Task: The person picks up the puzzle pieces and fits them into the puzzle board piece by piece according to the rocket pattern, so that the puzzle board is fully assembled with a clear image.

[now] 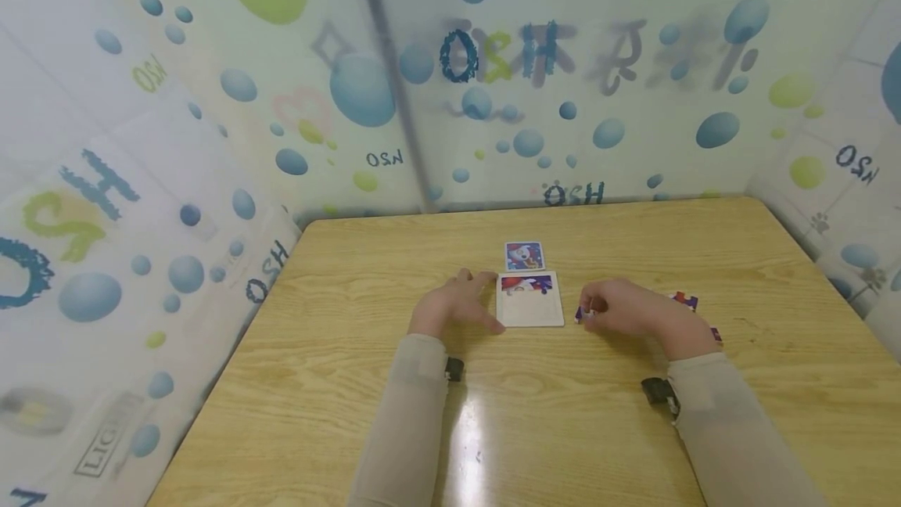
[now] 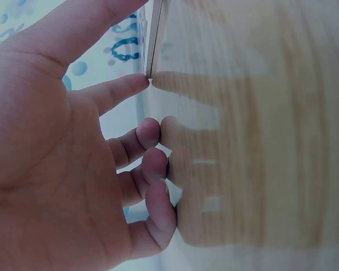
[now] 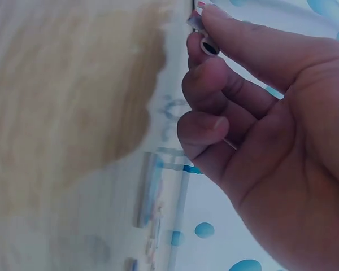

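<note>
As the board (image 1: 529,310) could slide, our left hand (image 1: 456,306), fingers spread, touches its left edge, likely bracing it; our right hand (image 1: 622,307) pinches a piece (image 3: 209,47) just right of the board.

Back wall (image 1: 521,104): repeated "H2O" lettering (image 1: 497,55) (mirror-reversed), in blue and green; large grey characters (image 1: 625,53) read too blurred. Left wall (image 1: 158,194): "H2O" again, plus boxed "LIG" sign (image 1: 109,435), remainder unclear. Right wall (image 1: 862,124) bears "H2O".
</note>
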A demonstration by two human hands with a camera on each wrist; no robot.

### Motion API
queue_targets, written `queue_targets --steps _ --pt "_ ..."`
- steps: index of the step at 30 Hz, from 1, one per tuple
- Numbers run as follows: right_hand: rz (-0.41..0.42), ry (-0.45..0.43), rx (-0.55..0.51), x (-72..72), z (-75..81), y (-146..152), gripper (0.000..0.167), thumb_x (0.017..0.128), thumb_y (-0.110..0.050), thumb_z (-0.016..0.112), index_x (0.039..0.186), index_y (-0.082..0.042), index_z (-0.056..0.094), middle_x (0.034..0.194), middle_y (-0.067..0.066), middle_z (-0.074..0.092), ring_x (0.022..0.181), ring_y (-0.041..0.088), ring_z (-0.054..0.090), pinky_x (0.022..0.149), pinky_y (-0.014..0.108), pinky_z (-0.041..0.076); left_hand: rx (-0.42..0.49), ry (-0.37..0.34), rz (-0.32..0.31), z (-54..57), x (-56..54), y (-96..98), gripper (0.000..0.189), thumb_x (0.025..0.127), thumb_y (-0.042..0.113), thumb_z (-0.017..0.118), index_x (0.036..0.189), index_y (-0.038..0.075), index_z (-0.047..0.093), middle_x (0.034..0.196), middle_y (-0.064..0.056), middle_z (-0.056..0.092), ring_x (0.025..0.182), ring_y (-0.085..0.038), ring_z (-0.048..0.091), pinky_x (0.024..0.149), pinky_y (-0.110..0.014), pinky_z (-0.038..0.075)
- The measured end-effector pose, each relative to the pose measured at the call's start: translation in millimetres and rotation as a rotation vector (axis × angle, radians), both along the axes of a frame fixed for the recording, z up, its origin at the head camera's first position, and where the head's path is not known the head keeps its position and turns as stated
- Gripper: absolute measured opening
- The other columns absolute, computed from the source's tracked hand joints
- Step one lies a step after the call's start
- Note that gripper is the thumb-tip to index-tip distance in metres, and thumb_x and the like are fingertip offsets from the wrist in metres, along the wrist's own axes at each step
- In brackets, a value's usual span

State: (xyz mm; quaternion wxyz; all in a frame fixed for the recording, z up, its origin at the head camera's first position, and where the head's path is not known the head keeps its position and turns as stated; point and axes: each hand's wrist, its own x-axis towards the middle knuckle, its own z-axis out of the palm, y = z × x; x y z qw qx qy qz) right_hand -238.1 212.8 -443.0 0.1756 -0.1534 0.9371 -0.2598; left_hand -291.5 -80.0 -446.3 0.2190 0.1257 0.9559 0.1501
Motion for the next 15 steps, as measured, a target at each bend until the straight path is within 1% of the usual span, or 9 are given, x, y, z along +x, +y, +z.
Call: queue_targets --steps 4,6,8,10,13,15 --pt "0.020 0.046 -0.030 0.0 2.5 3 0.006 0.088 -0.024 0.060 0.093 -0.022 0.062 0.088 -0.003 0.060 0.080 0.015 0.051 0.069 0.029 0.043 -0.004 0.004 -0.005 1.5 0.3 0.4 0.101 0.054 0.064 0.075 0.139 0.048 0.023 0.151 -0.005 0.021 0.137 -0.033 0.023 0.098 -0.063 0.031" --pt "0.018 0.062 -0.042 -0.4 4.3 4 0.007 0.089 -0.024 0.059 0.095 -0.023 0.062 0.089 -0.004 0.061 0.079 0.014 0.052 0.069 0.029 0.044 -0.006 0.004 -0.005 2.3 0.4 0.8 0.101 0.054 0.064 0.075 0.139 0.048 0.023 0.150 -0.005 0.021 0.137 -0.033 0.023 0.098 -0.063 0.031" --pt "0.016 0.076 -0.051 -1.4 6.1 6 0.012 0.089 -0.025 0.058 0.100 -0.022 0.061 0.090 -0.003 0.062 0.078 0.013 0.053 0.067 0.028 0.045 -0.008 0.006 -0.007 2.6 0.5 1.1 0.101 0.055 0.064 0.075 0.139 0.047 0.023 0.149 -0.005 0.023 0.136 -0.033 0.024 0.098 -0.062 0.032" --pt "-0.002 0.077 -0.072 -2.5 7.9 8 0.019 0.090 -0.026 0.057 0.109 -0.021 0.058 0.090 -0.001 0.063 0.073 0.014 0.055 0.064 0.028 0.045 -0.009 0.008 -0.009 2.6 0.3 1.2 0.101 0.055 0.064 0.075 0.139 0.047 0.023 0.149 -0.005 0.023 0.136 -0.033 0.025 0.098 -0.062 0.032" --pt "-0.055 0.090 -0.100 -4.0 11.5 9 0.029 0.090 -0.031 0.056 0.117 -0.020 0.052 0.088 0.004 0.063 0.067 0.016 0.057 0.059 0.028 0.045 -0.007 0.008 -0.012 1.8 0.0 0.6 0.100 0.055 0.065 0.074 0.139 0.048 0.023 0.149 -0.005 0.022 0.136 -0.034 0.024 0.098 -0.063 0.031" --pt "-0.107 0.102 -0.139 -4.7 15.4 8 0.032 0.090 -0.033 0.055 0.118 -0.018 0.050 0.089 0.008 0.064 0.065 0.020 0.058 0.055 0.029 0.046 -0.002 0.003 -0.011 1.1 -0.3 -0.3 0.101 0.054 0.065 0.074 0.139 0.048 0.023 0.150 -0.006 0.021 0.137 -0.034 0.023 0.098 -0.063 0.031"
